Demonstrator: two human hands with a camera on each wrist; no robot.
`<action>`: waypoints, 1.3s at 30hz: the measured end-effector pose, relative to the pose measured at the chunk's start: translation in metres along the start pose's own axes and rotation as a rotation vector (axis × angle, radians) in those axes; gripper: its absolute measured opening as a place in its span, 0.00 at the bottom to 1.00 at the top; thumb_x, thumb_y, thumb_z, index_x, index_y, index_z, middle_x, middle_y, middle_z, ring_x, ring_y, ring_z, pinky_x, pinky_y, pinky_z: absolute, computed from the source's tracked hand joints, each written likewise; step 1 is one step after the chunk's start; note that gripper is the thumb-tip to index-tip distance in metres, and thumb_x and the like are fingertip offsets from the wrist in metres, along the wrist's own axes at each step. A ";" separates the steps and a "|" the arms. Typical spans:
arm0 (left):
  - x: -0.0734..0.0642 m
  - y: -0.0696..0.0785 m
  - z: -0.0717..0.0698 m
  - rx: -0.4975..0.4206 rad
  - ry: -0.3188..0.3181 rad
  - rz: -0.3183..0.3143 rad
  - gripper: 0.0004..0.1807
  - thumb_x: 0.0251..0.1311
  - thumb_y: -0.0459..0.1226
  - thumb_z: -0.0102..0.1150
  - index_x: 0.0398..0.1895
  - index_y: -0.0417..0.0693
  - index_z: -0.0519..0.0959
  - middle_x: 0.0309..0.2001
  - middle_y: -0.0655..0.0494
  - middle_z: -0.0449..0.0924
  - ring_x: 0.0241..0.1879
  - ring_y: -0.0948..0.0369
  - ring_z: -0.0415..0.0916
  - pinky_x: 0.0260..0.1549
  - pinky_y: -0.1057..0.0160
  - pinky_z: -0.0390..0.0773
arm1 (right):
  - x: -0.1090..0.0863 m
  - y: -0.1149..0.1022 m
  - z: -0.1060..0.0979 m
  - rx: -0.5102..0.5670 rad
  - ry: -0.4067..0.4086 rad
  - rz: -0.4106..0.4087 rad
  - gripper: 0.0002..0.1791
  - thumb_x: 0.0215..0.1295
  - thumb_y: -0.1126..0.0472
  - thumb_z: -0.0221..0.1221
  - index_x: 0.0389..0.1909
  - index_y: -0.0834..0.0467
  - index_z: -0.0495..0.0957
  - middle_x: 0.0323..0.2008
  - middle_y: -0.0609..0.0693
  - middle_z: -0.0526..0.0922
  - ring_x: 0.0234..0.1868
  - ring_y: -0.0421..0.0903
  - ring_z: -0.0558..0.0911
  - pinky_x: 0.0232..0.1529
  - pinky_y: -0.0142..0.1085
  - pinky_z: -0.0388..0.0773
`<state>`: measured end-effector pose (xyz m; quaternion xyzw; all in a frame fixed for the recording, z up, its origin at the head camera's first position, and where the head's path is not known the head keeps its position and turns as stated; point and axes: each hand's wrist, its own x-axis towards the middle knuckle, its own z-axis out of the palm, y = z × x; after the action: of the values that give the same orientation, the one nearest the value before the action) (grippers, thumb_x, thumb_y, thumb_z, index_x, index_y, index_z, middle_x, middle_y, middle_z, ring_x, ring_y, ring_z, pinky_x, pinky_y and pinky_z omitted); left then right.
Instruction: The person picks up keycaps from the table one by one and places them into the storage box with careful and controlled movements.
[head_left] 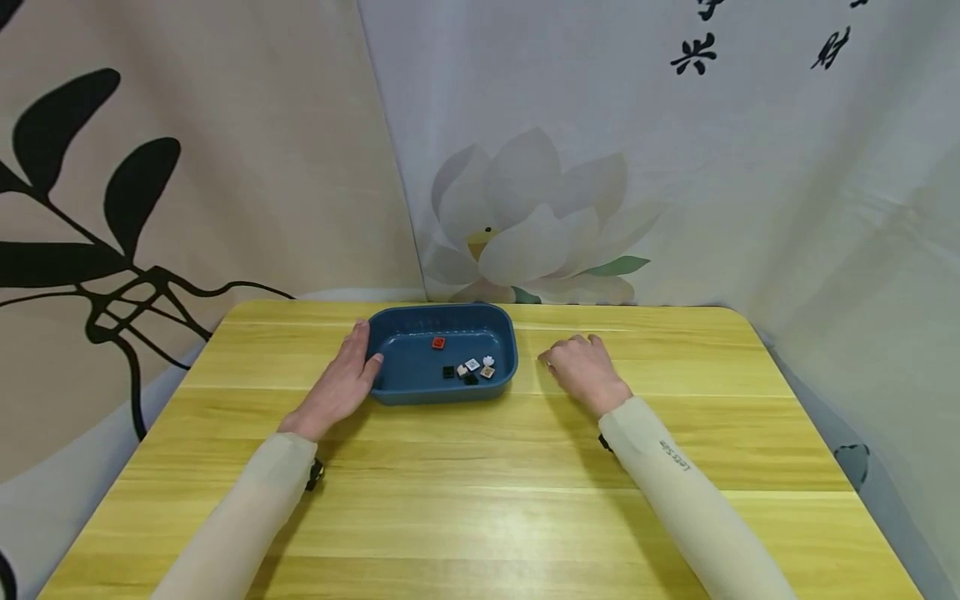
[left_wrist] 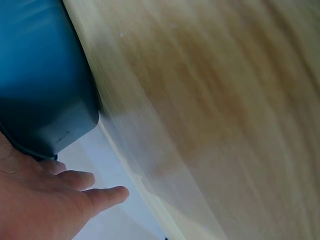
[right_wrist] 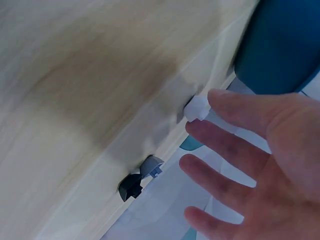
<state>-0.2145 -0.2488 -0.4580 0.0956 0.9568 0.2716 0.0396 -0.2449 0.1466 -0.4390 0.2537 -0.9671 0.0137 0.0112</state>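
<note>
Right wrist view: pinching white keycap (right_wrist: 197, 108) between thumb and index of right hand (head_left: 583, 368), rightward of blue tray (head_left: 444, 397), near, not touching.

The tray (head_left: 442, 397) looks smooth, glossy plastic; the tabletop (head_left: 480, 508), sheeny wood; the curtain (head_left: 300, 167), matt cloth.
</note>
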 end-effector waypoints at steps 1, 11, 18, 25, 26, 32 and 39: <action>0.000 0.000 0.000 -0.003 0.001 0.001 0.38 0.84 0.47 0.32 0.83 0.36 0.32 0.84 0.41 0.27 0.82 0.41 0.32 0.78 0.40 0.41 | 0.000 0.000 0.000 -0.004 0.003 -0.002 0.13 0.75 0.65 0.60 0.47 0.49 0.91 0.40 0.51 0.90 0.47 0.60 0.84 0.57 0.65 0.73; 0.001 0.002 -0.001 -0.008 -0.004 -0.005 0.38 0.84 0.47 0.32 0.83 0.38 0.31 0.84 0.42 0.26 0.82 0.42 0.29 0.77 0.40 0.40 | 0.002 0.001 0.001 -0.027 0.002 -0.017 0.13 0.69 0.70 0.64 0.42 0.49 0.91 0.37 0.51 0.87 0.39 0.55 0.84 0.47 0.56 0.78; 0.002 0.002 -0.002 -0.008 0.000 -0.007 0.38 0.84 0.47 0.33 0.83 0.37 0.32 0.84 0.44 0.25 0.82 0.41 0.30 0.77 0.38 0.40 | 0.003 0.003 0.002 -0.018 -0.017 -0.004 0.12 0.69 0.69 0.64 0.41 0.49 0.91 0.35 0.51 0.85 0.35 0.52 0.82 0.45 0.53 0.77; 0.000 0.003 -0.003 -0.006 -0.002 -0.007 0.39 0.84 0.48 0.32 0.83 0.38 0.32 0.84 0.42 0.27 0.82 0.40 0.31 0.77 0.38 0.41 | 0.000 0.007 0.003 -0.005 0.013 0.012 0.12 0.72 0.65 0.62 0.37 0.48 0.92 0.31 0.49 0.83 0.34 0.50 0.81 0.45 0.53 0.77; 0.000 0.003 -0.003 -0.006 -0.003 -0.009 0.39 0.84 0.48 0.32 0.83 0.38 0.32 0.84 0.42 0.27 0.82 0.40 0.31 0.77 0.38 0.41 | -0.001 0.007 0.002 -0.001 0.026 0.013 0.11 0.73 0.65 0.63 0.37 0.48 0.92 0.32 0.49 0.83 0.34 0.50 0.82 0.45 0.54 0.77; -0.001 0.003 -0.003 -0.009 -0.003 -0.012 0.38 0.84 0.47 0.33 0.83 0.38 0.32 0.84 0.43 0.27 0.81 0.40 0.31 0.77 0.38 0.41 | -0.006 0.007 0.001 0.025 0.118 -0.007 0.08 0.71 0.63 0.65 0.37 0.50 0.93 0.33 0.50 0.85 0.36 0.51 0.83 0.46 0.56 0.78; -0.003 0.003 -0.003 0.002 -0.007 -0.014 0.39 0.84 0.49 0.32 0.83 0.38 0.32 0.84 0.41 0.27 0.81 0.40 0.31 0.77 0.38 0.41 | -0.011 0.006 -0.002 0.050 0.232 -0.025 0.09 0.70 0.64 0.65 0.46 0.52 0.92 0.38 0.52 0.88 0.40 0.53 0.85 0.46 0.59 0.80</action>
<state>-0.2119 -0.2483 -0.4540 0.0901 0.9575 0.2703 0.0447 -0.2382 0.1575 -0.4374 0.2628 -0.9554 0.0671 0.1168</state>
